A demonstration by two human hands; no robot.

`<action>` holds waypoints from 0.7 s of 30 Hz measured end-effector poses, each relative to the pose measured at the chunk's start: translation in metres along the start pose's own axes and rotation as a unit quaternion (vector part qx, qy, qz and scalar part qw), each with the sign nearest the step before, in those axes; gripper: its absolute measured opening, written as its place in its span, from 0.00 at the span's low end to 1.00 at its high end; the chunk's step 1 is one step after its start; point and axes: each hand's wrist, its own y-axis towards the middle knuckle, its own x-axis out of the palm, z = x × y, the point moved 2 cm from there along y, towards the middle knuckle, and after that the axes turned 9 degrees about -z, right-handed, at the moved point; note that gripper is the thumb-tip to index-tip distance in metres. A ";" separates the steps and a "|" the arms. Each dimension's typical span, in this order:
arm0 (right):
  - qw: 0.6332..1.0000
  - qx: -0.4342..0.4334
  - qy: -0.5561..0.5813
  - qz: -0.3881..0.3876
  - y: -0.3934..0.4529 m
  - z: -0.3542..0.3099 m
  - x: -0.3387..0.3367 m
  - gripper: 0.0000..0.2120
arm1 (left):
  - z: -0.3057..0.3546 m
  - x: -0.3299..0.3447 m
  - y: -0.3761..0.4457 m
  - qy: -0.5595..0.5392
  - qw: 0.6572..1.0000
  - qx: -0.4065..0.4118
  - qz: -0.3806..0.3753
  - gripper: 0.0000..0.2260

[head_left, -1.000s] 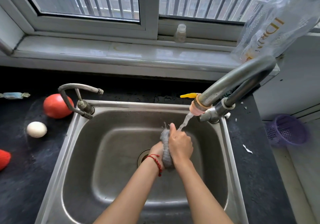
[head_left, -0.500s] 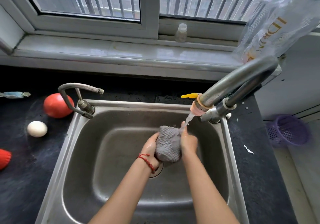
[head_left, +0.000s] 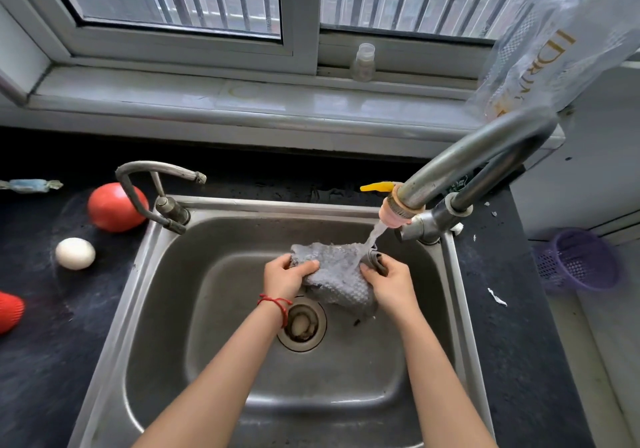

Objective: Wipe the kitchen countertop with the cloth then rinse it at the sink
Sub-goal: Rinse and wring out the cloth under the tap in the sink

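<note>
Over the steel sink (head_left: pixel 138 309) at frame centre, the left hand (head_left: pixel 285 276) and right hand (head_left: pixel 389 283) each grasp an end of the grey cloth (head_left: pixel 334 274) (spread between them) under water running from the tap (head_left: pixel 460 167) at right, above the drain (head_left: pixel 302 324).

plastic bag (head_left: pixel 554 39), gold letters "IDRIN", partly readable

Open sink basin (head_left: pixel 180 326) below, big faucet (head_left: pixel 478 157) overhanging right (running), small tap (head_left: pixel 152 184) left
</note>
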 end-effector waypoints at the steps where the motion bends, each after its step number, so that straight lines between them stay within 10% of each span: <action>1: 0.998 -0.003 -0.061 0.021 -0.001 0.000 0.002 0.05 | 0.004 0.000 -0.003 0.042 0.998 0.033 0.039 0.09; 6: 0.971 0.023 -0.170 0.169 -0.007 0.000 0.009 0.18 | 0.014 0.010 -0.017 0.080 0.980 0.156 0.093 0.08; 11: 0.980 0.018 -0.014 0.196 -0.002 0.005 0.010 0.20 | 0.014 0.015 -0.015 0.093 0.979 0.179 0.030 0.07; 18: 0.972 0.050 0.197 0.117 0.010 0.007 0.014 0.08 | 0.007 0.002 -0.008 -0.140 0.977 -0.080 -0.142 0.09; 21: 0.961 0.043 0.269 0.051 0.007 0.003 0.013 0.06 | 0.004 -0.004 -0.009 -0.242 0.959 -0.067 -0.132 0.06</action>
